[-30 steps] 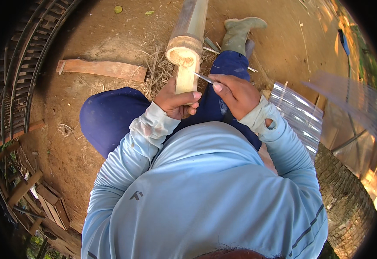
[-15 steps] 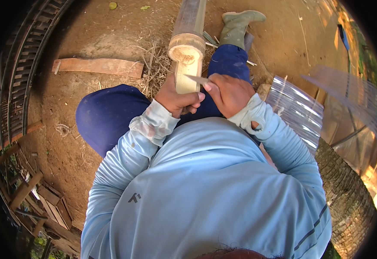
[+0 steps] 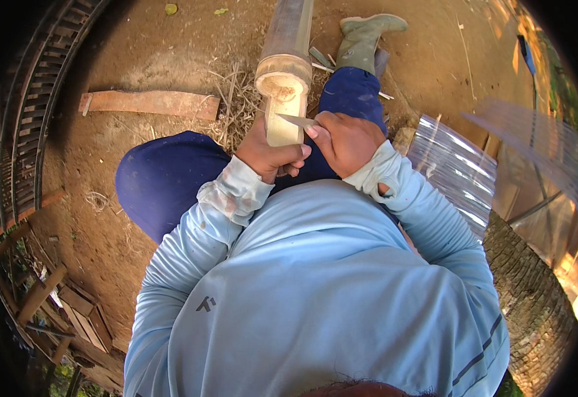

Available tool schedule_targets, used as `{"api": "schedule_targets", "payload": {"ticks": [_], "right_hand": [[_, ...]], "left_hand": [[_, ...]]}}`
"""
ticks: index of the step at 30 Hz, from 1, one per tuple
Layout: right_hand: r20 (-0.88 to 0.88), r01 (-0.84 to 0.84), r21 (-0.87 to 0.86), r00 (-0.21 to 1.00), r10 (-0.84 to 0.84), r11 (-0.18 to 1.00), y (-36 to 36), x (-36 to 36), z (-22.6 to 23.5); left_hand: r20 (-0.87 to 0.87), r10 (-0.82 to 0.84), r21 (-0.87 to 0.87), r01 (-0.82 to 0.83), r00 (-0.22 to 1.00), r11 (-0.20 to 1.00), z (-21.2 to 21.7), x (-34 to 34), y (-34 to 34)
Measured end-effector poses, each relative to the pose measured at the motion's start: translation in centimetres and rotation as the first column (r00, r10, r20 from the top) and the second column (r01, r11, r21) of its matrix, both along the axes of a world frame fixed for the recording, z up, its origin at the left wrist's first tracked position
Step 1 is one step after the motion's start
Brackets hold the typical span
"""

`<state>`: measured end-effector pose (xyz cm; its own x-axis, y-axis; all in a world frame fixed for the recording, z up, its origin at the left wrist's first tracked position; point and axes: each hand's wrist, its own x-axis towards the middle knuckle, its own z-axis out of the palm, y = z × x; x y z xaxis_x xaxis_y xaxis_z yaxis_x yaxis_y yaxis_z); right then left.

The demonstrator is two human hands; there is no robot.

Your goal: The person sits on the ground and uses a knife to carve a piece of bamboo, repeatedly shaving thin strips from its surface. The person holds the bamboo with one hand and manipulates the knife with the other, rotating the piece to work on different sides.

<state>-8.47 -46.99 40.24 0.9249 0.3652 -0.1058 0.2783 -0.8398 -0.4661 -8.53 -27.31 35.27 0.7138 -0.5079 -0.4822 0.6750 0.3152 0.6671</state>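
Note:
A thick bamboo pole (image 3: 288, 33) runs from the top of the view toward my lap, its near end cut away into an open trough with pale inner wood. My left hand (image 3: 266, 153) is wrapped round the near end of the cut part, thumb on top. In my closed right hand (image 3: 347, 140) is a knife; its pointed blade (image 3: 294, 120) lies across the trough, tip toward the left wall. The knife's handle is hidden in my fist. Just beyond the blade, the trough ends at a rounded hollow at the bamboo's ringed joint.
Dry fibres and shavings (image 3: 233, 99) litter the dirt left of the bamboo, beside a flat reddish-brown board (image 3: 150, 104). My booted leg (image 3: 362, 49) stretches out on the right. Clear corrugated sheets (image 3: 454, 169) and a rough log (image 3: 527, 298) stand close on my right; a slatted structure (image 3: 34, 106) is far left.
My right hand and the knife have shifted slightly left over the trough. The bamboo's near end has also moved slightly left, with my left hand still around it.

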Motion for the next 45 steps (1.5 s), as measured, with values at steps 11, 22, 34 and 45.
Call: {"api": "schedule_targets", "payload": {"ticks": [11, 22, 34, 45], "right_hand": [[-0.039, -0.007, -0.022, 0.999, 0.006, 1.000, -0.6, 0.0, 0.5], [-0.007, -0.041, -0.002, 0.999, 0.041, 0.999, 0.2, 0.1, 0.2], [0.047, 0.046, -0.045, 0.998, -0.044, 0.998, -0.2, 1.4, -0.1], [0.028, 0.001, 0.004, 1.000, -0.001, 1.000, -0.6, -0.5, 0.1]], "left_hand": [[0.064, -0.020, 0.035, 0.018, 0.998, 0.999, 1.3, 0.2, -0.6], [0.077, 0.009, 0.059, -0.014, 0.997, 0.998, 0.8, -0.1, -0.6], [0.084, 0.037, 0.050, -0.042, 0.996, 0.998, 2.3, -0.1, -1.0], [0.105, -0.013, 0.084, 0.004, 0.994, 0.996, 2.4, 0.0, -0.9]]}}
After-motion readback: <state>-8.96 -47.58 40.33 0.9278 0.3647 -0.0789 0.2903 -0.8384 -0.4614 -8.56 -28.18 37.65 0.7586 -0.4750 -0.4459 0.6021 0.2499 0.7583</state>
